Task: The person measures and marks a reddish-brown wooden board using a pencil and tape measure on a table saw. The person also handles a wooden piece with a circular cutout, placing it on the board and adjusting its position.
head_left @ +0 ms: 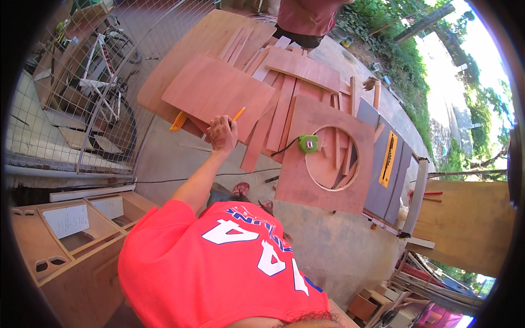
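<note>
My one visible hand (222,133) is extended forward at the end of a bare forearm, and I cannot tell whether it is my left or my right. Its grip is closed around a slim yellow pencil (238,114), whose tip points up and away from me. The hand rests at the near edge of a flat reddish-brown rectangular plywood sheet (217,92), which lies on top of a pile of similar boards and narrow strips. Just to the right lies a square reddish plywood panel with a large round cut-out (306,180); a small green tape measure (308,144) sits on its upper part. That panel overlaps a grey table saw with a yellow insert (389,158). My other hand is out of view.
</note>
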The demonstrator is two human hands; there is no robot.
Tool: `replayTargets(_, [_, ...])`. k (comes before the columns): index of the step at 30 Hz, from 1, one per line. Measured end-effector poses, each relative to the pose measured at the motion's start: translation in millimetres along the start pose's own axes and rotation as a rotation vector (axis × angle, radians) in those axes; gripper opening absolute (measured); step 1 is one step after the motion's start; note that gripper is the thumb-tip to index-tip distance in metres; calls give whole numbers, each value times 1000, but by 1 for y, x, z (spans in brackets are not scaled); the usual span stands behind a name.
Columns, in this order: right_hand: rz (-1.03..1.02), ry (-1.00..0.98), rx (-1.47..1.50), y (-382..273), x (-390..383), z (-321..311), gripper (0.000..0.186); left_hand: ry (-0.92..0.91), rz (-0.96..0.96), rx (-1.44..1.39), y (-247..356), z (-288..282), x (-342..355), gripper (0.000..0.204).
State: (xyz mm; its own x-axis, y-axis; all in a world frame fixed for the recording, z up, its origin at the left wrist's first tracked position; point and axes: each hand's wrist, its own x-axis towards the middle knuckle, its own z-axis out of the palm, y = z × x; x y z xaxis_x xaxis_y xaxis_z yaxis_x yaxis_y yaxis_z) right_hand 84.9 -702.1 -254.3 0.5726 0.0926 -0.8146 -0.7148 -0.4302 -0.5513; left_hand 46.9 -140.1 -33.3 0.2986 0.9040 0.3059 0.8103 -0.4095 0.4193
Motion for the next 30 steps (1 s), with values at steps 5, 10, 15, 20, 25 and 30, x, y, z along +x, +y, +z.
replayTargets(5, [-191,-114,-170,-16,-4,2,40,-6,-8,-6,1,-1,0,23])
replayTargets(10, [61,-5,20,-49,-24,18,39,-9,-1,-20,-1,0,-1,23])
replayTargets(15, [38,-36,25,-52,-29,21,43,45,35,-14,-5,5,-1,23])
replayTargets(20, [41,-56,32,-41,-27,19,47,41,40,-29,-5,5,-1,22])
replayTargets(25, [68,21,70,-34,-28,23,48,32,28,-2,-3,3,-1,22])
replayTargets(30, [14,5,106,-31,-31,26,42,47,34,-27,-3,4,-1,23])
